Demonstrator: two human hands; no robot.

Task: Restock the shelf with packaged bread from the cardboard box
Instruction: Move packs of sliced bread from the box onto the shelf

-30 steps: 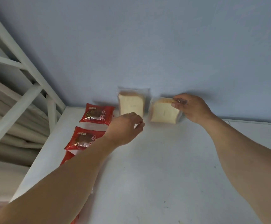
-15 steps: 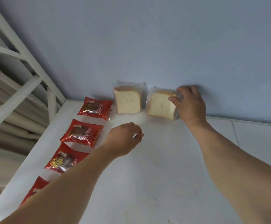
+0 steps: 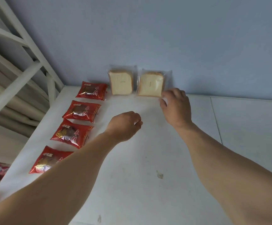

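head: red snack packets beside bread

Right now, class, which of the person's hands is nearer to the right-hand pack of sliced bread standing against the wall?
Right. The right hand is at the right-hand pack of sliced bread's lower right corner; the left hand hovers above the shelf, well in front of it.

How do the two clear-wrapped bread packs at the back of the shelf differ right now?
The left bread pack stands free, clear of both hands; the right bread pack has the right hand at its lower right corner. The left pack sits beside the rearmost red packet; the right pack has bare shelf to its right. The printed mark runs across on the left pack, up and down on the right. Both lean upright against the wall in clear wrap.
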